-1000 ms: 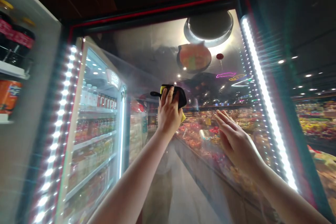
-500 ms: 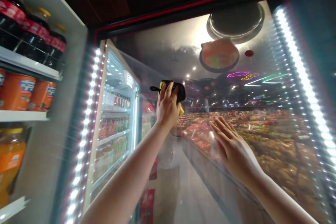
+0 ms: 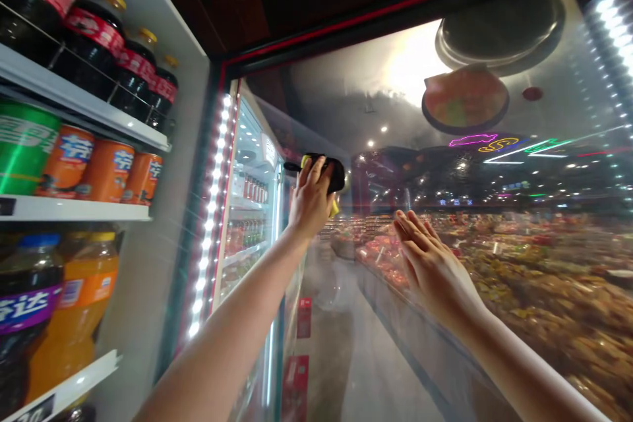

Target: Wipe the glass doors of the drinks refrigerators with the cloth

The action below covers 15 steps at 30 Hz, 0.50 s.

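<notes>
My left hand (image 3: 310, 201) is wrapped over a black pad with yellow edges (image 3: 336, 175), pressed on the glass door (image 3: 366, 105) near its middle. A black loop or tab of the pad sticks out on its left side. Lower and to the right, my right hand (image 3: 435, 264) has its fingers stretched out and close to the glass, with nothing in it. Whether its palm touches the pane cannot be made out.
At the left, shelves (image 3: 84, 208) hold cola bottles (image 3: 93, 26), orange cans (image 3: 106, 168), a green can (image 3: 27, 145) and orange drink bottles (image 3: 82, 303). Lit LED strips (image 3: 210, 237) line the door frame. Through the glass show an aisle and produce displays (image 3: 544, 290).
The view has turned left, so more of the shelves shows and the door frame sits further right. Against the glass, the left hand and pad have shifted left; the right hand stays stretched out.
</notes>
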{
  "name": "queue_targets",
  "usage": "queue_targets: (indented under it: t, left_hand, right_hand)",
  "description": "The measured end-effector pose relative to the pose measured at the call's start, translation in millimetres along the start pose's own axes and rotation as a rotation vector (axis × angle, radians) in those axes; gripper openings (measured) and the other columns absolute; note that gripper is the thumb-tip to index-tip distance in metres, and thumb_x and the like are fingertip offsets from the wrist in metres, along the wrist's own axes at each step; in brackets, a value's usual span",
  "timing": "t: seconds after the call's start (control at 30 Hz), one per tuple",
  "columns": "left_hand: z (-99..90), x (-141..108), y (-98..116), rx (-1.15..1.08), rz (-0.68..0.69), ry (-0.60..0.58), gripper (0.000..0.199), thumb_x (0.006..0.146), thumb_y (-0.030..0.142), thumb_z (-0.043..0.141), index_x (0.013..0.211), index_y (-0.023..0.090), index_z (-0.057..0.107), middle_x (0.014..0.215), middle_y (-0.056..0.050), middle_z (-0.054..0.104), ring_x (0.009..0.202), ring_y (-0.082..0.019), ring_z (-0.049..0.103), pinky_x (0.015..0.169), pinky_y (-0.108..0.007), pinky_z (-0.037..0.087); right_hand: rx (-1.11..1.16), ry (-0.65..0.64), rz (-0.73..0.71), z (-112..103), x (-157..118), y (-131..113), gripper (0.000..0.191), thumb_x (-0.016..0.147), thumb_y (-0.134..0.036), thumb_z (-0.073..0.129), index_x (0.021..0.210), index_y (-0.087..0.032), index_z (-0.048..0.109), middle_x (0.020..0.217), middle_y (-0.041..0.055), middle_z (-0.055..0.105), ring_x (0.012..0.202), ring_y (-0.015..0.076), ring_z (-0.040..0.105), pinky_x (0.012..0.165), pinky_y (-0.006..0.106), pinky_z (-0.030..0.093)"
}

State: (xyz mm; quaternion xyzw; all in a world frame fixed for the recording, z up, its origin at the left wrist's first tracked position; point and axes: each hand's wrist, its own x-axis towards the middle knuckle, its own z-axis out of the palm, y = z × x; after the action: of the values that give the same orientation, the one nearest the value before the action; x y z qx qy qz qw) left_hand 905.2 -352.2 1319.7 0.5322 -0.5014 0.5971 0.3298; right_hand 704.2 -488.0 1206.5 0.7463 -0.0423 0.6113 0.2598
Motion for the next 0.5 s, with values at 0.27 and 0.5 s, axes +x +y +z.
queue_targets:
  t: [0.27, 0.5]
  left_hand:
    - [9.7, -103, 37, -0.059, 0.01, -0.07, 0.076, 0.081, 0.012, 0.058, 0.153, 0.018, 0.034, 0.164, -0.011, 0.03, 0.156, -0.032, 0.012, 0.124, -0.053, 0.031]
    - [3.7, -32, -11, -0.068, 0.064, -0.027, 0.063, 0.084, 0.015, 0.059, 0.145, 0.016, 0.046, 0.16, -0.012, 0.039, 0.155, -0.03, 0.015, 0.125, -0.052, 0.028]
  right_hand:
    - [0.02, -0.003, -0.015, 10, 7, -21, 0.046, 0.103, -0.022, 0.033, 0.138, -0.002, 0.056, 0.15, 0.0191, 0.05, 0.144, 0.0305, 0.041, 0.116, 0.054, 0.043]
    - [0.048, 0.077, -0.044, 18, 6, -30, 0.043, 0.103, -0.021, 0.035, 0.134, -0.005, 0.06, 0.145, 0.0191, 0.055, 0.143, 0.0294, 0.044, 0.114, 0.053, 0.045]
